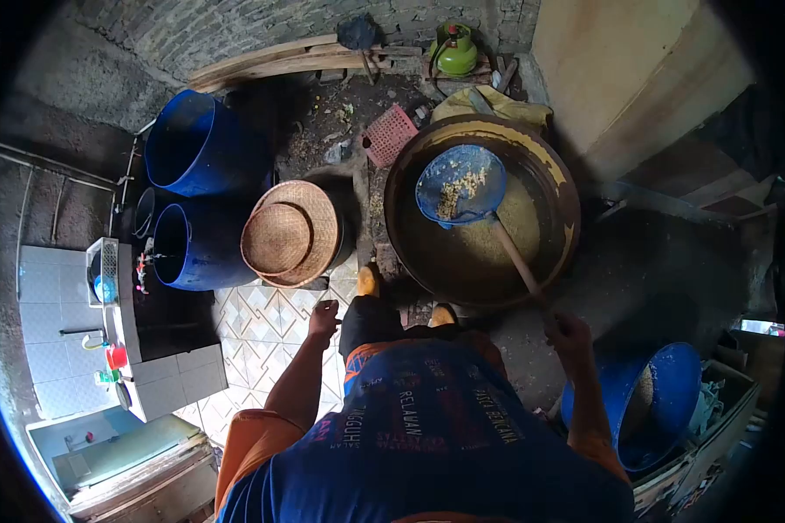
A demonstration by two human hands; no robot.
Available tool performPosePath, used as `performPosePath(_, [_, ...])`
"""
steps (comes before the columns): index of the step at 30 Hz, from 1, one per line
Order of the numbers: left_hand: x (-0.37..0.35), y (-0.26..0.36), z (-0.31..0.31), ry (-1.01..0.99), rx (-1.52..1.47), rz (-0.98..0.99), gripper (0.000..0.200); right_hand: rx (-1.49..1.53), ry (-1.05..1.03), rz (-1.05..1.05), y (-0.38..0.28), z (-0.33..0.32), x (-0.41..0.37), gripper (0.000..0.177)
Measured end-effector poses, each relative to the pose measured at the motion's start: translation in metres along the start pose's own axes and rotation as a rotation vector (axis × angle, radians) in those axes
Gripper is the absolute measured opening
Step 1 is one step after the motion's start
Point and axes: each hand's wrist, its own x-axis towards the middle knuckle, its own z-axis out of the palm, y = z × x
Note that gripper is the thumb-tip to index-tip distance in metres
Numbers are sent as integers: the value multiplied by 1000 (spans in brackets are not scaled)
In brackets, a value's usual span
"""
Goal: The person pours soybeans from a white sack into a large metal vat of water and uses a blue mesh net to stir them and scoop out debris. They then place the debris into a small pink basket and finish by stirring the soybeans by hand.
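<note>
My right hand [569,336] is wrapped round the end of the wooden handle [516,254] of a long-handled blue strainer [490,166]. Pale, wet-looking beans or grains [464,187] lie in the strainer. It sits over a wide, round brown vat [396,231], which holds cloudy liquid with a pale mass [515,222] in it. My left hand [324,318] hangs in the air over the patterned tiles, its fingers curled in with nothing visible in them. Nearest to it are two round woven bamboo trays [323,218], the smaller [276,240] lying on the larger.
Two blue barrels [180,144] [205,248] stand at the left, near a tiled washing area [179,375]. Beyond the vat are a pink basket [390,136] and a green gas cylinder [456,54]. Another blue barrel [676,383] with pale contents lies tilted at the right.
</note>
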Motion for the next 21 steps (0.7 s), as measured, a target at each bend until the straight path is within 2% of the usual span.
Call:
performPosePath(3, [37,-2,0,-36,85,107,47,-36,17,56,-16,1,-2,27])
performPosePath(5, [64,2,5,-56,34,98,44,-40,54,94,-41,6,-3,27])
performPosePath(7, [105,-7,4,-118,287,256,42,-26,103,126,-57,15,-3,27])
performPosePath(8, [133,-25,6,-134,281,262,42,-34,123,156,-65,20,-2,27])
performPosePath(10, [179,-56,11,-223,41,615,37,-55,160,193,-77,31,-2,27])
performPosePath(11, [170,-33,10,-244,33,612,37,21,185,184,-80,36,-3,26])
performPosePath(13, [124,39,-1,-173,62,65,34,80,216,183,-101,49,-5,26])
performPosePath(17, [157,44,-18,-271,95,143,36,-3,298,273,-148,67,-10,26])
performPosePath(20, [164,65,-36,-288,72,102,36,-45,318,305,-177,79,-7,24])
performPosePath(21, [186,52,-39,-285,70,101,36,-41,340,321,-184,83,-4,24])
